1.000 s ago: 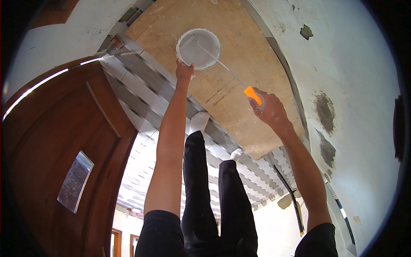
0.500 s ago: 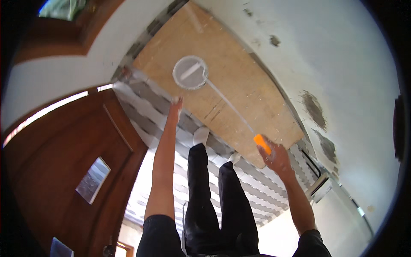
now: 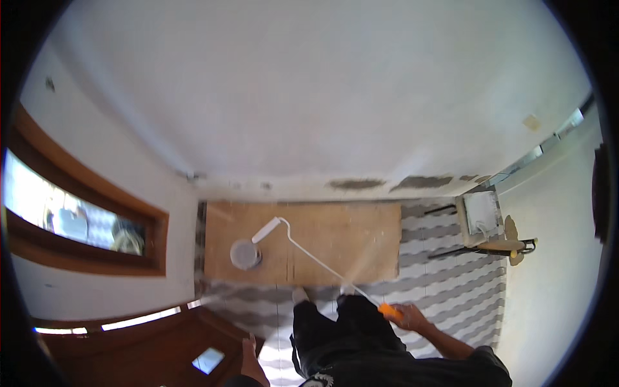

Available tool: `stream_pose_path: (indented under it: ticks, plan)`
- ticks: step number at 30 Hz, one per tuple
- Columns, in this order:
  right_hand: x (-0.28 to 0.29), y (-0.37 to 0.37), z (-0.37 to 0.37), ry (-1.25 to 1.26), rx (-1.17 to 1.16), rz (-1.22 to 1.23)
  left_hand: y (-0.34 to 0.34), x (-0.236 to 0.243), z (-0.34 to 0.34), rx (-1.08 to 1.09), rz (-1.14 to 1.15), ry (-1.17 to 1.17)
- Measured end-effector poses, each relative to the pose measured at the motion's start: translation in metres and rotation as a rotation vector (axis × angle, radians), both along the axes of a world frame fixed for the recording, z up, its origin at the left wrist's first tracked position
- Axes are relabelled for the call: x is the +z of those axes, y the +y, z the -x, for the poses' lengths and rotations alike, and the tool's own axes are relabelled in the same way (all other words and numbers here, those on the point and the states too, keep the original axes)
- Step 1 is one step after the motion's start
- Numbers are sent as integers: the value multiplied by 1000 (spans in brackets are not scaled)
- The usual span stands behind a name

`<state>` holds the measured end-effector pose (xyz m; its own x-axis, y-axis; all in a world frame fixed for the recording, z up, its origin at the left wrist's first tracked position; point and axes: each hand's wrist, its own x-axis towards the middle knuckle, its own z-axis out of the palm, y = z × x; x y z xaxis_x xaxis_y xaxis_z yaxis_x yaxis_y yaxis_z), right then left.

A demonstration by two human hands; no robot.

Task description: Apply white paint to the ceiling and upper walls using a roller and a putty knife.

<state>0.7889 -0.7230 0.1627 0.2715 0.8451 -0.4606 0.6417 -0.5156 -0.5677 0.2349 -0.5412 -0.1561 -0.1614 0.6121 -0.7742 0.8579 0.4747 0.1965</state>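
My right hand [image 3: 407, 317] is wrapped round the orange handle of a paint roller [image 3: 316, 258]. Its long, thin white rod reaches left and away from me, ending in a white roller sleeve. That sleeve appears raised, just beyond and right of a round white bucket [image 3: 245, 267] with pale grey contents. The bucket stands on a flat brown board [image 3: 342, 226] laid on the floor. Down at the lower left, beside the wooden door, my left hand [image 3: 249, 344] hangs with its fingers loosely stretched and nothing seen in it.
A white wall [image 3: 322, 109] rises behind the board, with dark patches [image 3: 422, 182] along its foot. Near the right wall stands a small chair or stand [image 3: 480, 213] with things on it. To the left are a wood-framed window [image 3: 158, 248] and the brown door [image 3: 161, 351]. The floor has wavy grey-and-white tiles.
The view has turned and now faces the white wall. The roller sleeve has come out of the bucket and sits beside it. My left hand has drawn back from near the bucket.
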Motion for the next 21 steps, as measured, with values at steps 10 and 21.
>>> stream_pose_path:
  ticks: [10, 21]
  plan:
    - [98, -33, -13, -157, -472, -540, 131, 67, -150, -513, -333, -201]
    - [134, 108, -144, -358, -708, -1148, 153, 115, -200, -270, -460, -458]
